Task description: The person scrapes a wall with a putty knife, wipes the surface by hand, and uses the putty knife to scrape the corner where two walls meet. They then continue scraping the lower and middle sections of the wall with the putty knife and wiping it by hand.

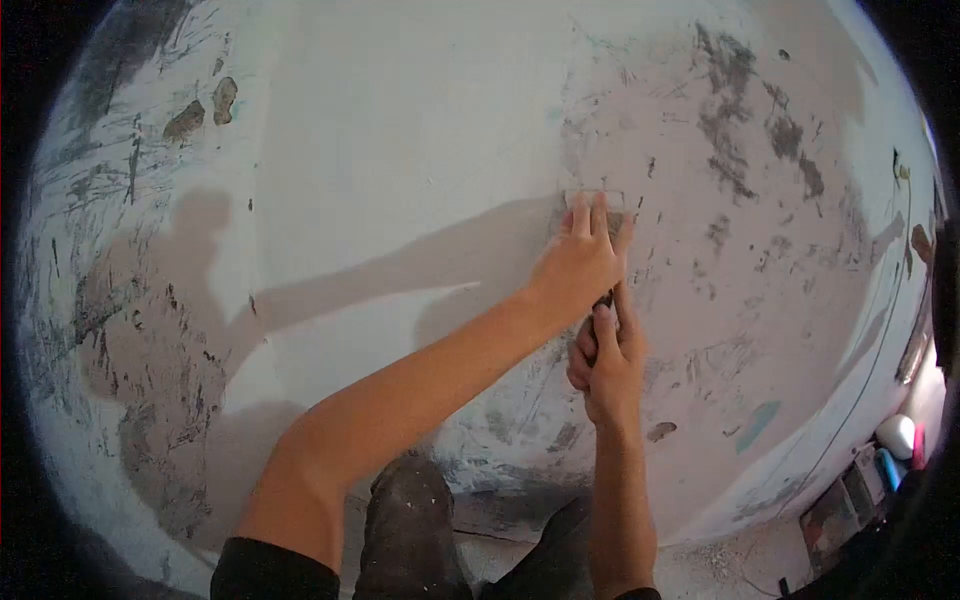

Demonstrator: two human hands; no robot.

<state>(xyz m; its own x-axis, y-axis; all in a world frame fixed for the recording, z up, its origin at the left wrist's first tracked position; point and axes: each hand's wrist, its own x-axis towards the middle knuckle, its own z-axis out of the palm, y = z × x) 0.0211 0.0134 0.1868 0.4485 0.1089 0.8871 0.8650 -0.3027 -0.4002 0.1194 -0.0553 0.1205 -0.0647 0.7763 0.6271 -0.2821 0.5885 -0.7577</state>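
A putty knife point(617, 222) with a wide flat blade and a dark handle lies against the patchy wall point(420, 110). My right hand point(610, 365) is closed around its handle, with the thumb up along it. Above, my left hand point(585, 255) rests on the blade with its fingers stretched out and pointing up, pressing it to the wall. Most of the blade and part of the handle are hidden under my hands. The blade sits where a smooth pale area meets a rougher, dark-stained one.
Dark smears point(730, 110) and small chips mark the wall on both sides. My shadow falls across its left half. My knees point(410, 520) are close to the wall's foot. At lower right stands a clear box point(840, 515) near a white rounded object point(895, 435).
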